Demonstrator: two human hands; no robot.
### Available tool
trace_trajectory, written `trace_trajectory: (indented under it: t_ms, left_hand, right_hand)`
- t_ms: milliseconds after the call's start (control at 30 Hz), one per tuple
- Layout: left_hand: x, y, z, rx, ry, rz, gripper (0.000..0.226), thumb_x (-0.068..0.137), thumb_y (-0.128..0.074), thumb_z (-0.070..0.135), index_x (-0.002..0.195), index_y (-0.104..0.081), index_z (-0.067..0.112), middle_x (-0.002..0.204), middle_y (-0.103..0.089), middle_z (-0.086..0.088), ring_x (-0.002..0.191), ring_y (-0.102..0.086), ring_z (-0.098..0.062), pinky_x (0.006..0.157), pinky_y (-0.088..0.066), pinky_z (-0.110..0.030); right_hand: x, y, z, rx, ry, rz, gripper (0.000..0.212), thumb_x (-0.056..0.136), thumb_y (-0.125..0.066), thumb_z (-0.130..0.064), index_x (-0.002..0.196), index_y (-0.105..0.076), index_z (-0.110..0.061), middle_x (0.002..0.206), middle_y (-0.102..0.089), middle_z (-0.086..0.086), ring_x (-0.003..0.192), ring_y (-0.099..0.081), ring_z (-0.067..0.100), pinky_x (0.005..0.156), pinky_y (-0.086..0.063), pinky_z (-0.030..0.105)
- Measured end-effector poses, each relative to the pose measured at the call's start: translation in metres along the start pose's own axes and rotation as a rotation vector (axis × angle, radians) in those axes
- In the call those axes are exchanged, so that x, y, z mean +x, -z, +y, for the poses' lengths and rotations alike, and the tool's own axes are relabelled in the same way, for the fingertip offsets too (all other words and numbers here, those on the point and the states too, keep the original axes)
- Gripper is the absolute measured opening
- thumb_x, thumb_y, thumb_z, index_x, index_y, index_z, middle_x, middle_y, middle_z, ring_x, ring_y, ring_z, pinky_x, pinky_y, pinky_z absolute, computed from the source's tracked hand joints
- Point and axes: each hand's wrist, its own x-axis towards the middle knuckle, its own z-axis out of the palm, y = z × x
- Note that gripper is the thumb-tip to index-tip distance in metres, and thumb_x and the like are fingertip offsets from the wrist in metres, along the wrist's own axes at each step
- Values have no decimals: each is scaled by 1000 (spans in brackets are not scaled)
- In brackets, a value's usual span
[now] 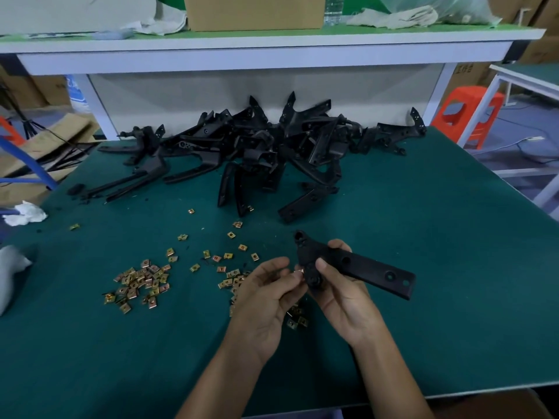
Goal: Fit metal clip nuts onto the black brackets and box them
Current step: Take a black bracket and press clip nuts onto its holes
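Left hand [266, 294], fingers pinching a clip nut [299, 271] at the edge of a black bracket [378, 272] gripped over the bench [438, 297] by right hand [340, 290], fingers curled. Apparently fitting step; next, likely a square push home. Beyond, loose clip nuts [139, 282]; farthest, bracket pile [257, 146].

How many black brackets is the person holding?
1. The bracket is in the right hand; the left hand pinches a clip nut against it. All others lie piled behind.
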Motion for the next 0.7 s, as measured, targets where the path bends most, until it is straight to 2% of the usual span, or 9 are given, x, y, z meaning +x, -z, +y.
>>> trace_trajectory:
  t_ms: [133, 267, 367, 500, 600, 667, 700]
  left_hand:
    - [3, 0, -1, -39, 32, 21, 25, 82, -64, -15, 93, -63, 8, 70, -62, -4, 64, -70, -14, 60, -59, -24]
    - [5, 5, 2, -106, 128, -19, 34, 66, -69, -9, 95, -62, 8, 83, -67, -11, 69, -72, -19, 63, -62, -29]
    - [6, 10, 6, -83, 167, -31, 43, 63, -69, -9, 102, -59, 7, 92, -66, -14, 72, -71, -21, 68, -62, -31]
    - [6, 12, 6, -21, 175, -66, 56, 65, -72, -4, 118, -56, 5, 93, -71, -11, 74, -72, -18, 65, -60, -27]
    - [4, 10, 4, 21, 170, -61, 46, 69, -74, -1, 112, -58, 6, 93, -75, -10, 77, -73, -18, 69, -61, -29]
    - [3, 8, 4, 189, 83, -22, 34, 79, -77, 4, 109, -62, 8, 96, -74, -9, 80, -72, -17, 73, -61, -30]
    - [4, 9, 4, 341, -18, 1, 24, 85, -76, 8, 106, -65, 11, 94, -74, -5, 80, -71, -13, 72, -58, -25]
  right_hand:
    - [-1, -3, 0, -35, 7, -4, 45, 80, -78, -5, 113, -55, -25, 113, -67, 14, 97, -69, 27, 82, -58, 34]
    - [-3, -5, 0, -105, 12, -19, 44, 80, -76, -6, 113, -54, -25, 115, -65, 14, 100, -65, 27, 81, -58, 33]
    - [-4, -7, 1, -143, 9, -29, 47, 79, -76, -8, 115, -51, -23, 115, -65, 14, 102, -65, 27, 80, -58, 33]
    - [-5, -7, 4, -194, 18, -43, 49, 80, -76, -8, 118, -48, -22, 118, -66, 13, 104, -67, 23, 84, -56, 30]
    - [-4, -7, 5, -201, 63, -42, 42, 82, -75, -7, 114, -52, -23, 116, -65, 12, 106, -65, 23, 89, -55, 30]
    - [-2, -6, 2, -165, 87, 9, 36, 84, -72, -7, 111, -53, -22, 110, -67, 9, 99, -65, 20, 84, -55, 29]
    - [-1, -4, 0, -131, 98, 52, 33, 86, -71, -6, 109, -53, -22, 107, -68, 8, 94, -66, 18, 81, -56, 28]
